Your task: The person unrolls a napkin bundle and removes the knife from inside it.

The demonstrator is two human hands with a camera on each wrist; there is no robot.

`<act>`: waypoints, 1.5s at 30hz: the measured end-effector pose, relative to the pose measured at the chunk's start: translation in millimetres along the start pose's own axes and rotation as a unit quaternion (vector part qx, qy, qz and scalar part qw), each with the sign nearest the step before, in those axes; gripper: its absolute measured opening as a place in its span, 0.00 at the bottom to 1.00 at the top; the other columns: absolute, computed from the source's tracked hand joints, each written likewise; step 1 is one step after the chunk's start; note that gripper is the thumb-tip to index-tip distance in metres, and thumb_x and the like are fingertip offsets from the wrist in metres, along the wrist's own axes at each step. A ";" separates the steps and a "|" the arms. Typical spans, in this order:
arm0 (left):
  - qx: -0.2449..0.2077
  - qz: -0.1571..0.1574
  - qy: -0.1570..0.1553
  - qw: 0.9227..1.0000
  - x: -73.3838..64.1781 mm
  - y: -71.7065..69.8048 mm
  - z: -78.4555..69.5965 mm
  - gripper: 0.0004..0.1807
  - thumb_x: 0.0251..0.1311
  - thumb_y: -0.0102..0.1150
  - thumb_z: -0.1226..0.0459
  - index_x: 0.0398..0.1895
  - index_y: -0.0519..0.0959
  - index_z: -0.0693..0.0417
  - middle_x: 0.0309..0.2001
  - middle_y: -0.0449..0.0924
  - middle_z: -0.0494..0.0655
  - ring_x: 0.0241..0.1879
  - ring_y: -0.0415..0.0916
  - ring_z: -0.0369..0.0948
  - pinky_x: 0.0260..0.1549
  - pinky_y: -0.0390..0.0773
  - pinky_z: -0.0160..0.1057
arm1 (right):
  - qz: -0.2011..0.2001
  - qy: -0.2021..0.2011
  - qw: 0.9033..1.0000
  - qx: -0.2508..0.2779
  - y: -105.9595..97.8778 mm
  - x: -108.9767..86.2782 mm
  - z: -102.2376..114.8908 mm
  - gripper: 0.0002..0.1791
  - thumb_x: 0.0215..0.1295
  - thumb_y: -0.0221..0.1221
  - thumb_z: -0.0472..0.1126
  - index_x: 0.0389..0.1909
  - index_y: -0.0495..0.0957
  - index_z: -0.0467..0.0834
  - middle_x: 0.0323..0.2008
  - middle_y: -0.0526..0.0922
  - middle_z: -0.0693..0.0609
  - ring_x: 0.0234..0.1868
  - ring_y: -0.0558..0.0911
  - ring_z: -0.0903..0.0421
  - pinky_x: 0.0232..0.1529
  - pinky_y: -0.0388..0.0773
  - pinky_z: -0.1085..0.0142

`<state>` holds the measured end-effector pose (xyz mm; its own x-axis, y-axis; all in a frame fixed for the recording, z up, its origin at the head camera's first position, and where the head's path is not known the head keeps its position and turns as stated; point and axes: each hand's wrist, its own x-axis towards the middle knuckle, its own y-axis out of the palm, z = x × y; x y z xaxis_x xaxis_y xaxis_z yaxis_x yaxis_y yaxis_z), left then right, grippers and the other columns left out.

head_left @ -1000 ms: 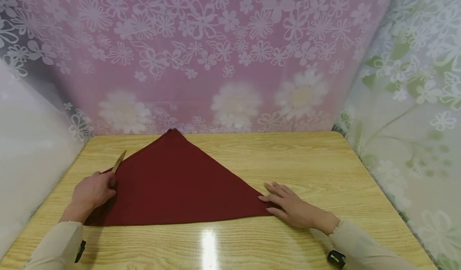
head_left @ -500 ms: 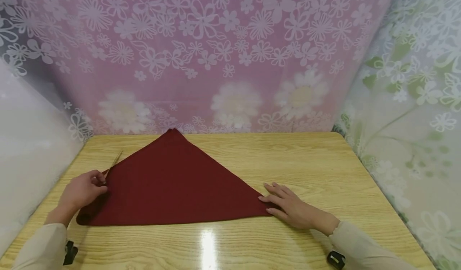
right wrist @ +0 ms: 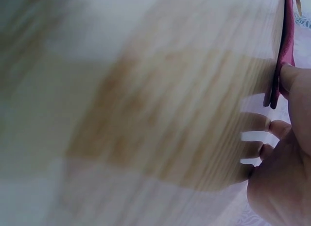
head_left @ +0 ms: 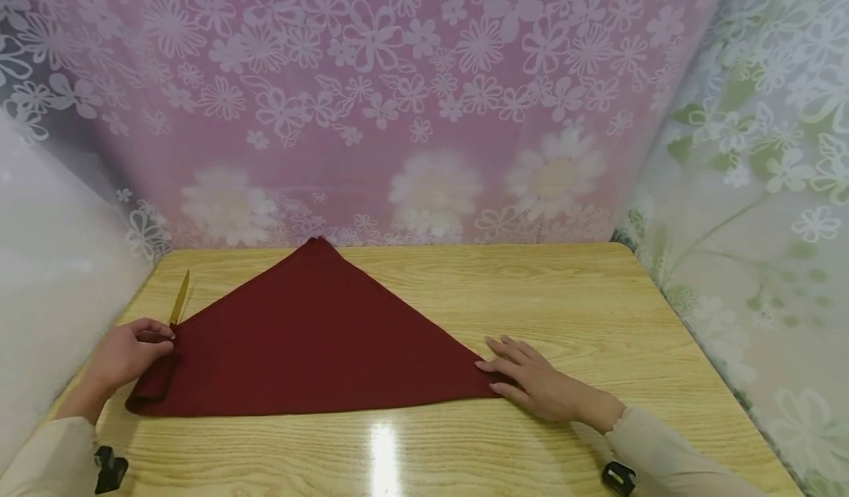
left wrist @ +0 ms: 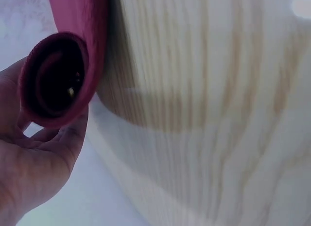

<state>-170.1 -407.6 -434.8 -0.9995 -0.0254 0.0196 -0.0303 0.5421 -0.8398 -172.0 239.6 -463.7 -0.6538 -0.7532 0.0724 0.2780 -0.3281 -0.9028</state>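
A dark red cloth napkin (head_left: 318, 327), folded to a triangle, lies on the wooden table with its peak at the back. Its left end is curled into a roll (left wrist: 99, 51), and my left hand (head_left: 129, 357) pinches that roll between thumb and fingers. Out of the roll's far end sticks a gold knife blade (head_left: 179, 298), with a thin gold edge close beside it; the rest is wrapped from sight. Small gold glints show deep in the roll in the left wrist view. My right hand (head_left: 537, 383) rests with extended fingers on the napkin's right corner.
The wood-grain table (head_left: 530, 283) reaches back to a pink flowered curtain (head_left: 411, 113). Pale patterned sheets hang at both sides, the right one (head_left: 763, 261) with green leaves. A bright light reflection lies on the table's front.
My left hand has moved left, turning the napkin's end back into a looser roll around the gold cutlery, which travels left with it. The right hand stays in place.
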 end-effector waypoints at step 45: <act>0.182 -0.009 0.061 0.981 -17.4 17.5 -26.4 0.15 0.55 0.53 0.70 0.41 0.78 0.74 0.41 0.76 0.73 0.41 0.74 0.67 0.38 0.72 0.61 | -0.063 0.005 0.988 -0.143 -4.8 -15.2 4.9 0.20 0.71 0.53 0.49 0.61 0.74 0.52 0.66 0.63 0.38 0.64 0.62 0.35 0.58 0.58 0.39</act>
<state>-153.5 -375.5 -435.6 -0.9934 0.0796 0.0827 -0.0648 0.2059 -0.9764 -160.0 249.9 -458.3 -0.6777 -0.7107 0.1887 -0.0147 -0.2435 -0.9698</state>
